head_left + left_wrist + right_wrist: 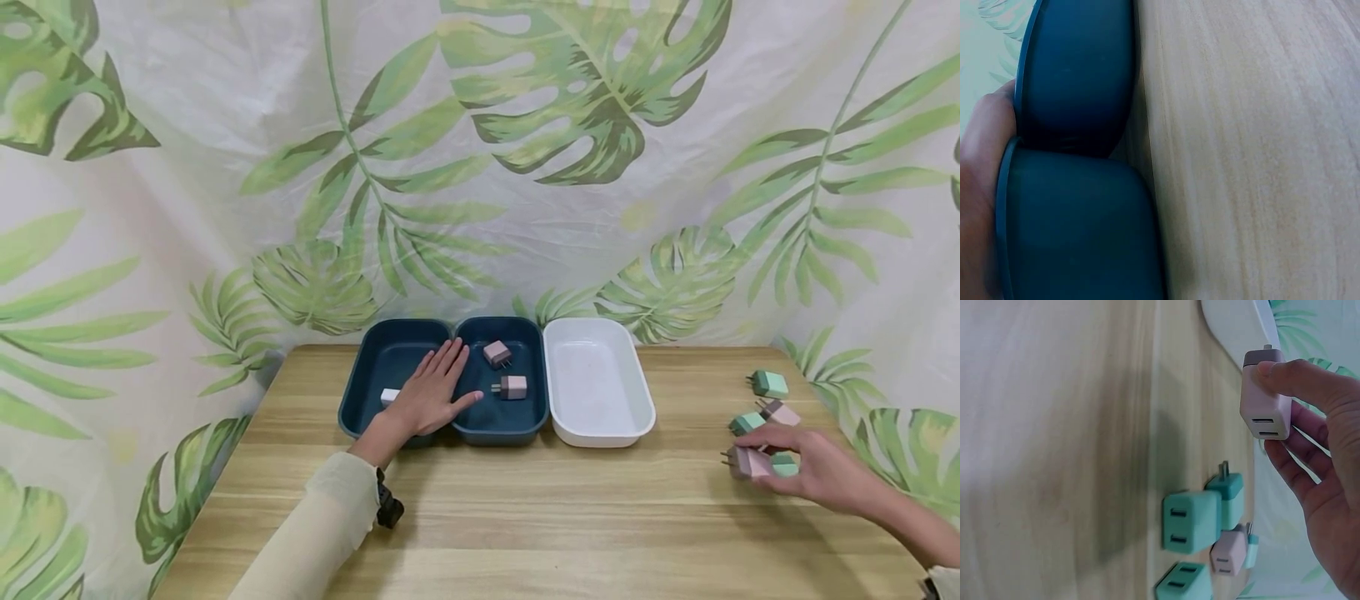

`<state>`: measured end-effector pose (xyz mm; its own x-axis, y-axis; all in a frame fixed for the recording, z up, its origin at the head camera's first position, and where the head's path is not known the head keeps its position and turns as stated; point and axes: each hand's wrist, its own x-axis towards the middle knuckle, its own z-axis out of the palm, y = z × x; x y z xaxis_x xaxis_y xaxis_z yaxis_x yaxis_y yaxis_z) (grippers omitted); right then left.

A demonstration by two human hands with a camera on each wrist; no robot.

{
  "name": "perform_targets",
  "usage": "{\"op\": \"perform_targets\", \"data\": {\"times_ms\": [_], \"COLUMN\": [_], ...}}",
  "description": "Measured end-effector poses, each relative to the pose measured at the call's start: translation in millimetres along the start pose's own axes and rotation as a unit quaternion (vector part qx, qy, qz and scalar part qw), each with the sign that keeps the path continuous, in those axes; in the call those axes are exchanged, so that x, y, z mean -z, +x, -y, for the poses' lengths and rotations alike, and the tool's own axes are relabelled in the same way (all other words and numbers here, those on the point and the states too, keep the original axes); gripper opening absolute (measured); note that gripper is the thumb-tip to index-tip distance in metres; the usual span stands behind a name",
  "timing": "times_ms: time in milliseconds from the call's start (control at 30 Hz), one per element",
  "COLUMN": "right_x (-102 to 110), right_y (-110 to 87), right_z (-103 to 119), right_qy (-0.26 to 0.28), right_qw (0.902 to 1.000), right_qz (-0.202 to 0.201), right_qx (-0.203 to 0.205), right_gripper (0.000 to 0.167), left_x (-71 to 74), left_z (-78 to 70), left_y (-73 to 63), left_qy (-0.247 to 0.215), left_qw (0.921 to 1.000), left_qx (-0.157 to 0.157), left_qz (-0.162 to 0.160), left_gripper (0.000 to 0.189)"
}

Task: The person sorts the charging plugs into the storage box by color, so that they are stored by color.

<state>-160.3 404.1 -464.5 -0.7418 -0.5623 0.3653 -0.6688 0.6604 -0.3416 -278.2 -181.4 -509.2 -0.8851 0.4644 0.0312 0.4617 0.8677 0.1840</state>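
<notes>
My right hand (821, 467) pinches a pink charger plug (1265, 394) between thumb and fingers, lifted above the wooden table at the right. Its two prongs point left in the head view, and two USB slots show in the right wrist view. Below it lie several green charger plugs (1190, 522) and another pink plug (1229, 553). My left hand (427, 400) lies with fingers spread across the adjoining rims of the left dark blue tray (360, 367) and the middle dark blue tray (498, 433). Inside the middle tray are two pink plugs (513, 387).
A small white block (389, 397), partly hidden by my left hand, sits in the left tray. To the right of the blue trays stands a white tray (600, 383). Behind the wooden table (525, 517) hangs a leaf-patterned cloth (555, 242).
</notes>
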Motion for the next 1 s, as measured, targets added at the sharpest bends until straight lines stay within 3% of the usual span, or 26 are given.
{"op": "perform_targets", "data": {"times_ms": [467, 1000], "right_x": [4, -3], "right_y": [39.8, 80.1], "right_z": [11, 21], "right_qy": [-0.001, 0.056], "right_qw": [0.9988, 0.9979], "right_qz": [-0.029, -0.014], "right_qx": [0.04, 0.03], "right_gripper": [0.058, 0.051], "left_x": [-0.8, 1.9], "left_z": [-0.3, -1.6], "left_y": [0.4, -0.9], "left_qy": [0.001, 0.007], "left_qw": [1.0, 1.0], "left_qx": [0.004, 0.003], "left_qz": [0.005, 0.003], "left_gripper": [0.095, 0.094]}}
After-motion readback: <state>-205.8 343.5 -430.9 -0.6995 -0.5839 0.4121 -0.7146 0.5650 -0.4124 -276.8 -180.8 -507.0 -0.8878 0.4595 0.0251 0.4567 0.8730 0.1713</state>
